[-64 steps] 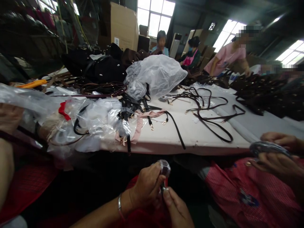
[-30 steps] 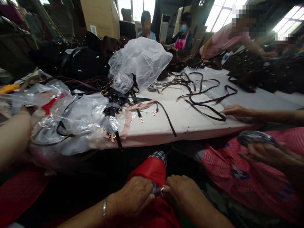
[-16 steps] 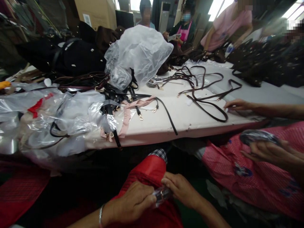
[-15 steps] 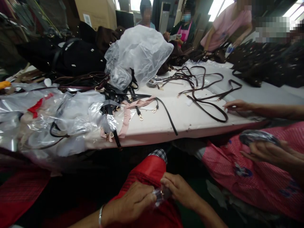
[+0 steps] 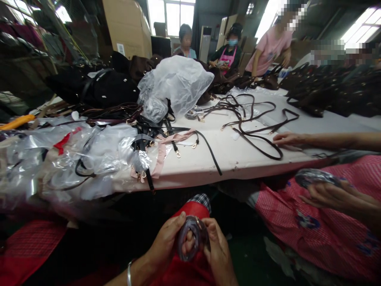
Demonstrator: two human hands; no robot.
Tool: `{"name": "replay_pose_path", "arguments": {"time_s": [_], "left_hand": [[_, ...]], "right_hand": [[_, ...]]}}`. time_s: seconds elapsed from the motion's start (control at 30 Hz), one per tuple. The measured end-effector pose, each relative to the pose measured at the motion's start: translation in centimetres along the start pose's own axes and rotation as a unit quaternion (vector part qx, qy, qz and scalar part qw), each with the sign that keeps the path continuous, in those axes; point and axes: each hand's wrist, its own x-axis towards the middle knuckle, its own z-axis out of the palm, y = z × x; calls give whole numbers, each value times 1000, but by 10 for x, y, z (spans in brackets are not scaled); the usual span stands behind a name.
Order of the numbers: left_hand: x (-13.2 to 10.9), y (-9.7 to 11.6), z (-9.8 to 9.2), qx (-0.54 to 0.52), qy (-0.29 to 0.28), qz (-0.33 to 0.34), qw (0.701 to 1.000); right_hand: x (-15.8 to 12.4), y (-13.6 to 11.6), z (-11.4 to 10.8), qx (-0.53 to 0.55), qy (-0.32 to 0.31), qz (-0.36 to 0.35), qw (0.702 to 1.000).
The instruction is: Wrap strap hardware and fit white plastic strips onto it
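Low over my red-clad lap, a coiled dark strap in clear plastic is held between both hands. My left hand, with a silver bangle at the wrist, grips the coil from the left. Fingertips show through the hole in its middle. On the other side, my right hand has its thumb and fingers closed on the coil's right edge. Beyond my hands, on the white table, lie black straps with gold clips and a pink ribbon.
Clear plastic bags cover the table's left part, with a large translucent bag behind. Brown straps lie at right beside a co-worker's hand; that person's other hand holds a wrapped coil. Dark bags and people stand farther back.
My hands have turned the coil, so its round opening now faces me. The right hand has come in closer beside it. The view has tilted up slightly.
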Motion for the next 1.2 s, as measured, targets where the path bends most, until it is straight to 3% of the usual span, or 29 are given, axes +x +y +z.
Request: {"name": "replay_pose_path", "arguments": {"time_s": [0.17,0.33,0.5,0.63,0.77,0.93,1.2], "left_hand": [[1,11,10,-52,-9,16,998],[1,16,18,-87,21,28,996],[3,13,20,-149,44,-12,988],[5,11,18,-146,36,8,989],[4,13,15,-92,57,57,992],[1,16,9,-47,92,70,992],[5,26,4,-37,86,130,987]], "right_hand": [[-14,-6,3,-194,42,-107,974],[-23,12,14,-289,98,-113,946],[-27,27,22,-372,109,-135,912],[-23,23,21,-390,96,-117,908],[-19,16,23,-382,91,-101,914],[-18,12,31,-407,83,-50,908],[-19,6,48,-425,119,-28,897]]}}
